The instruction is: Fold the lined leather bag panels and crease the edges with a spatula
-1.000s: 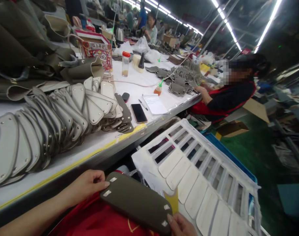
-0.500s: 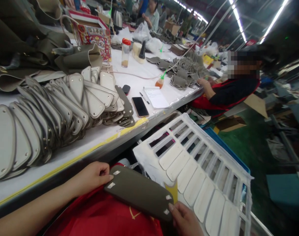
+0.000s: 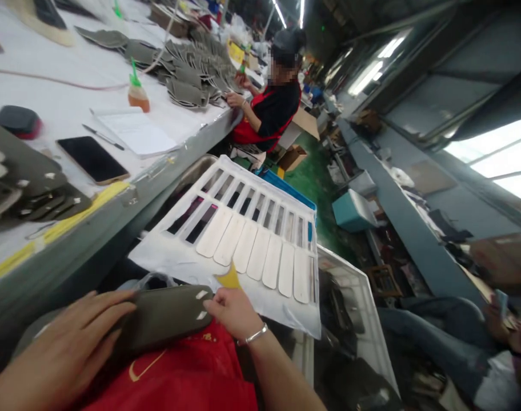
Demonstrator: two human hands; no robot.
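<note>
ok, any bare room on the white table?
White tabletop between the thin pinkish cord and black rectangular phone. Crowded: far side, under heaped grey curved pieces; near-left, under overlapping dark flat pieces.

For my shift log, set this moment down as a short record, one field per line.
Left hand: spread over one end of the dark panel
Right hand: holds the other end, beside two white tabs
Rack: white, slotted, bearing a row of pale strips
Table: phone, pen, notepad, green-tipped bottle, among other things
Co-worker: seated at the table's edge, beyond the rack
</note>
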